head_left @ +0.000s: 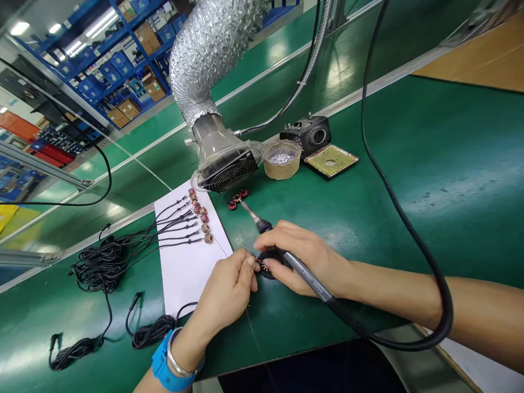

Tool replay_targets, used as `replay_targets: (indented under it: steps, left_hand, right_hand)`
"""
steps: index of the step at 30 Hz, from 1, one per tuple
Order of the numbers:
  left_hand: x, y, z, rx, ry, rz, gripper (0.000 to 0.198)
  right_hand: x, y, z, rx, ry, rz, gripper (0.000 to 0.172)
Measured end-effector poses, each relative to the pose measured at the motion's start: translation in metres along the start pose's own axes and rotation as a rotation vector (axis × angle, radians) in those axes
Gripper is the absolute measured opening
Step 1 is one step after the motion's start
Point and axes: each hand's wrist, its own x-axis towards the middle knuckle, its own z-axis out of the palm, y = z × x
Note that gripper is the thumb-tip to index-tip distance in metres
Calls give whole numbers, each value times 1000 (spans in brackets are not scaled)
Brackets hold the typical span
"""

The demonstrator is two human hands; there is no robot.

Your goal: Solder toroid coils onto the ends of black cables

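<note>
The right hand (pixel 309 254) has a narrow grip around a soldering iron (pixel 303 263). The left hand (pixel 223 289) pinches a small black toroid coil (pixel 267 266) on the green surface (pixel 409 180). Farther are more coils (pixel 237 199) and a fume extractor (pixel 227 164).

A green bench mat (pixel 409 164) carries white paper (pixel 186 273), coiled black cables (pixel 98 267), a solder tin (pixel 281 159) and a sponge tray (pixel 331 161).
</note>
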Motion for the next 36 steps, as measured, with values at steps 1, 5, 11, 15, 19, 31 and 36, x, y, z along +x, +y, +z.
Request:
replay_targets:
  steps: [1, 5, 11, 15, 19, 31, 36]
  left_hand:
    - [-1, -1, 0, -8, -8, 15, 33]
    - [-9, -4, 1, 30, -39, 86, 34]
    - [-15, 0, 3, 71, -53, 97, 30]
    - [-14, 2, 5, 79, -39, 97, 26]
    - [-14, 4, 4, 120, 8, 87, 28]
    - [-19, 2, 10, 129, -13, 129, 26]
    - [-17, 6, 7, 141, 44, 86, 23]
  right_hand:
    - [0, 0, 1, -2, 1, -6, 28]
    - [0, 0, 3, 4, -27, -35, 27]
    - [1, -6, 3, 72, -29, -107, 28]
    - [0, -9, 4, 50, -6, -174, 29]
    - [-4, -9, 4, 7, -2, -112, 25]
    - [-5, -11, 11, -36, 68, -200, 26]
    - [-9, -9, 10, -37, 39, -134, 25]
